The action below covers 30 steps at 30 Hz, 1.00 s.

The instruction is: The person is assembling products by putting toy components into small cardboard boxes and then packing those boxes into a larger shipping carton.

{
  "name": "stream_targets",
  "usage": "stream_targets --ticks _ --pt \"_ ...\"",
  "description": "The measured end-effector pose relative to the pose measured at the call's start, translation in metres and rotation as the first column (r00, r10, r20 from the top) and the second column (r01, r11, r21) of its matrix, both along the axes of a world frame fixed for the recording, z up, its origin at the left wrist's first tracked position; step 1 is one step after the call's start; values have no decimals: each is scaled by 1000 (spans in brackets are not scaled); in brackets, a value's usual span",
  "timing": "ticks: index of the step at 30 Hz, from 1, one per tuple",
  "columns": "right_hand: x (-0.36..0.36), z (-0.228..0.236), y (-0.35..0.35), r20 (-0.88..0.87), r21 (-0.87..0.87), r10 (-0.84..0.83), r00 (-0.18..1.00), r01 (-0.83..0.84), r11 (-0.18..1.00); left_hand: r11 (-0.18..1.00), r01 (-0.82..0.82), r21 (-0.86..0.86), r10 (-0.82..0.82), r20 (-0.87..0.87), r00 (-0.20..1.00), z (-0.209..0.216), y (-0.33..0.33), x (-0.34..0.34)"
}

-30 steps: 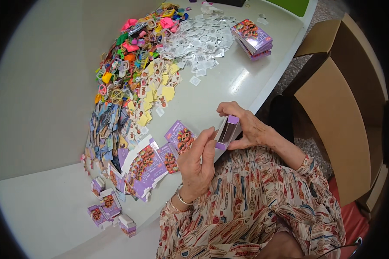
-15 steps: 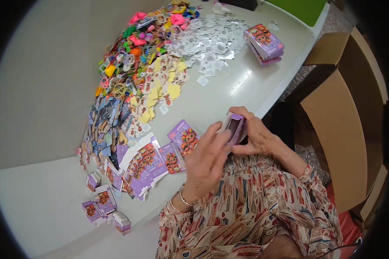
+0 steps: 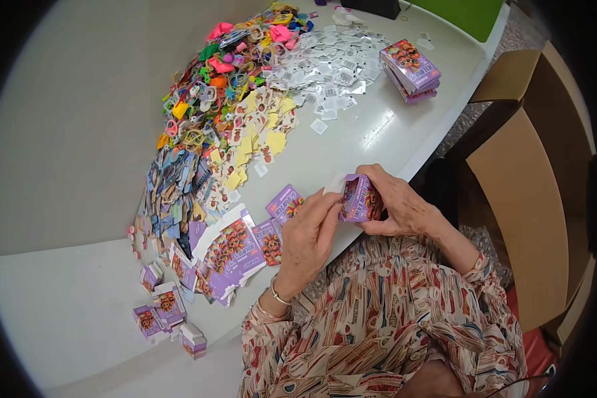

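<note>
My right hand (image 3: 404, 207) grips a small purple cardboard box (image 3: 361, 211), its thumb below and its fingers over the top. One end of the box stands open, and a pale flap sticks out there; what lies inside is unclear. With closed fingers, my left hand (image 3: 305, 235) pinches the box's edge at the open end. Behind and left of that hand, a purple box or card (image 3: 284, 202) and a purple printed card (image 3: 268, 242) lie on the table. Beside them is a fanned stack of flat purple-and-white cartons (image 3: 231, 249).
A long heap of colourful trinkets (image 3: 212, 86), blue cards (image 3: 172, 189), yellow-and-white papers (image 3: 249, 142) and silvery packets (image 3: 335, 63) lines the table. Purple boxes are stacked (image 3: 411, 69) at far right; several small ones (image 3: 169, 302) lie left. An open brown carton (image 3: 517, 199) stands right.
The box has turned, so more of its printed side and opening shows. My left hand, blurred before, has moved its fingers onto the open end. The view has shifted slightly.
</note>
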State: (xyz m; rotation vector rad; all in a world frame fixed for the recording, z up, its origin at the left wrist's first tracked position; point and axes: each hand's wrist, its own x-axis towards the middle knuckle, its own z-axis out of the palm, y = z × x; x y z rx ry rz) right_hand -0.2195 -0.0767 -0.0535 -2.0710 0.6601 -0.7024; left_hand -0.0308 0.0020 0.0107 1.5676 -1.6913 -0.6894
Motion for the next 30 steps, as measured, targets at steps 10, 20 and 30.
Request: stream_targets --ticks 10,20,30 --pt "-2 -14 5 37 -222 -12 999 20 975 997 -3 -73 16 183 983 0 0 -4" --pt "4 -15 10 37 -410 -133 990 137 902 993 -91 -78 95 49 994 -17 -3 -9" --pt "5 -10 12 45 -185 -85 995 92 978 985 -144 -98 148 32 988 -18 -7 -9"
